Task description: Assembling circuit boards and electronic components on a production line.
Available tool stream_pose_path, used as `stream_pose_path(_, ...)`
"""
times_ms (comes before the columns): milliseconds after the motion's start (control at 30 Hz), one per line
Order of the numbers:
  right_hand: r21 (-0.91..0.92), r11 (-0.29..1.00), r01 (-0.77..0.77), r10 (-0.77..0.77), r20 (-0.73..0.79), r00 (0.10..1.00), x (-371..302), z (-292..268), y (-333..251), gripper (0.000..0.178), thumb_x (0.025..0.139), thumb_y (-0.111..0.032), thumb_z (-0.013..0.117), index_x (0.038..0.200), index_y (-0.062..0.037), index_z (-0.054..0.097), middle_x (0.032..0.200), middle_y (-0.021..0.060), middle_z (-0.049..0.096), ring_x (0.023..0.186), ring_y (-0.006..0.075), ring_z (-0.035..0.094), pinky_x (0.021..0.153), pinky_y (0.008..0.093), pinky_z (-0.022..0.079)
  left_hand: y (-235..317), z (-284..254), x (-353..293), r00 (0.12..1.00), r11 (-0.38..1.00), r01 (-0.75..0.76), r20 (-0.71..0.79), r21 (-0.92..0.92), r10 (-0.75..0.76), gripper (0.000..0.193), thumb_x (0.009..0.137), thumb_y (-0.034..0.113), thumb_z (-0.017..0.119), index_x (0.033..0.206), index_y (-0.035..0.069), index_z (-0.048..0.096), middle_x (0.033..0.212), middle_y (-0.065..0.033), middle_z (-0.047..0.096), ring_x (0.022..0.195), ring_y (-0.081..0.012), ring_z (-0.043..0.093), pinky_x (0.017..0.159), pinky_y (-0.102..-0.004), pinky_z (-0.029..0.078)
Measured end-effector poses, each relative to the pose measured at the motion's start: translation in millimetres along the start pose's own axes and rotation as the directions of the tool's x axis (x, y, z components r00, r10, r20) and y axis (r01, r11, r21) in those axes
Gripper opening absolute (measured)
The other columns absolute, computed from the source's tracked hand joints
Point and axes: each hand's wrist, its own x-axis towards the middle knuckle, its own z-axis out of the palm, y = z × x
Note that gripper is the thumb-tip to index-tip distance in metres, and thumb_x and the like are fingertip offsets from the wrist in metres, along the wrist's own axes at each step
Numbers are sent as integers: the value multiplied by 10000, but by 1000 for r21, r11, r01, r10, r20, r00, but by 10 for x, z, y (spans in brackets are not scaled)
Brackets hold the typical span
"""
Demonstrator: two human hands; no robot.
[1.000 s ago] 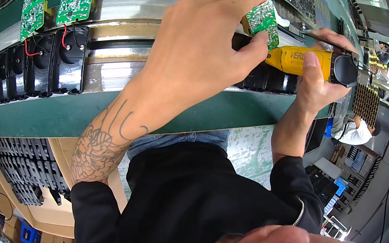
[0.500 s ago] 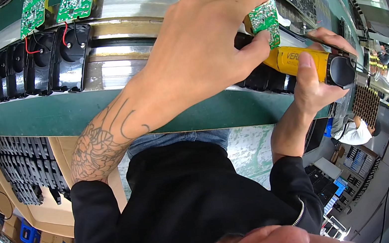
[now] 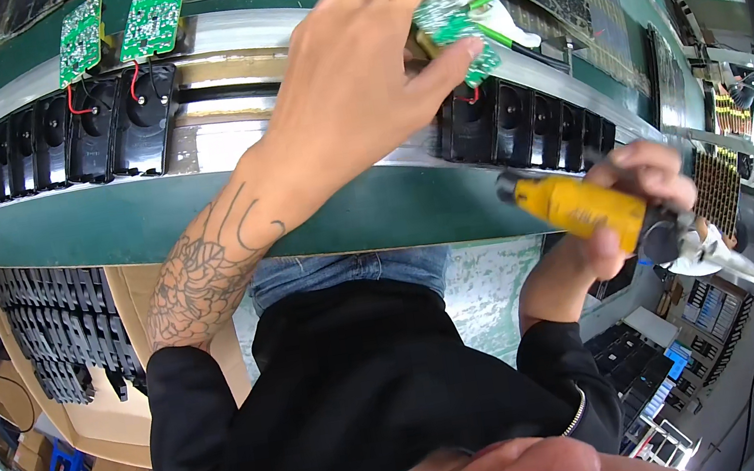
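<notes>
"Evidently a work scene; what fills it?"

"A green bench (image 3: 345,216) carries two rows of black casings, a left row (image 3: 42,144) and a right row (image 3: 536,122). The person's arms reach in from the near side."

"And their pose?"

"The tattooed left forearm (image 3: 222,244) slants up and rightward across the bench's near edge, back of the hand uppermost. The right forearm (image 3: 547,293) is bent, entering from the lower right."

"The hands?"

"The left hand (image 3: 361,62) arches, part-closed, pinching a green board (image 3: 448,28) between thumb and fingers. The right hand (image 3: 605,250) wraps a yellow driver (image 3: 577,204), fingers on the far side, thumb on the near, the tool's dark nose pointing left, apart from the board."

"Where is the board?"

"Tilted and blurred, just beyond the right row's left end, with a short red wire (image 3: 473,96) at its lower edge."
</notes>
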Motion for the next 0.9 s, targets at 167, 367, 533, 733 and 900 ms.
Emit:
stream_pose_path(167, 109, 984, -143, 125, 157, 980, -337, -166, -140, 234, 838, -236, 745, 961, -71, 631, 921, 115, 671, 770, 179, 602, 717, 318, 501, 42, 79, -241, 921, 921, -382, -46, 74, 386, 314, 773, 160, 746, 1072, 92, 681, 1042, -27, 622, 779, -180, 599, 684, -296, 494)
stream_pose_path(367, -248, 969, 10, -9, 6, 1000, -342, -571, 147, 134, 891, -111, 675, 999, -32, 669, 995, 155, 672, 826, 213, 605, 803, 293, 500, 290, 6, -625, 908, 853, -412, 219, 320, 357, 222, 820, 146, 712, 1036, 108, 674, 1054, -23, 629, 959, -178, 616, 892, -334, 443)
stream_pose_path(533, -707, 673, -217, 203, -106, 973, -494, -544, 259, 53, 881, -26, 665, 926, -25, 695, 950, 102, 715, 898, 207, 610, 907, 339, 462, 203, -624, -680, 959, 799, -278, 196, 533, 202, 222, 835, 127, 735, 1054, 113, 703, 1071, -6, 663, 990, -152, 632, 897, -335, 429)
stream_pose_path(733, -689, 699, -191, 164, -105, 981, -445, -420, 251, 36, 873, -3, 671, 902, -2, 692, 948, 92, 720, 873, 221, 621, 859, 327, 482, 124, -971, -745, 986, 698, -113, -5, 707, 165, 272, 792, 42, 754, 1055, 104, 716, 1063, -2, 681, 969, -174, 644, 897, -329, 449)
stream_pose_path(900, -629, 752, -197, 206, -60, 977, -70, -372, 125, 22, 901, -10, 662, 897, 3, 678, 899, 85, 710, 796, 202, 618, 793, 298, 497, 83, -734, -984, 924, 828, -127, -238, 546, 298, 303, 718, -44, 727, 996, 75, 749, 996, -37, 709, 863, -209, 643, 823, -333, 499)
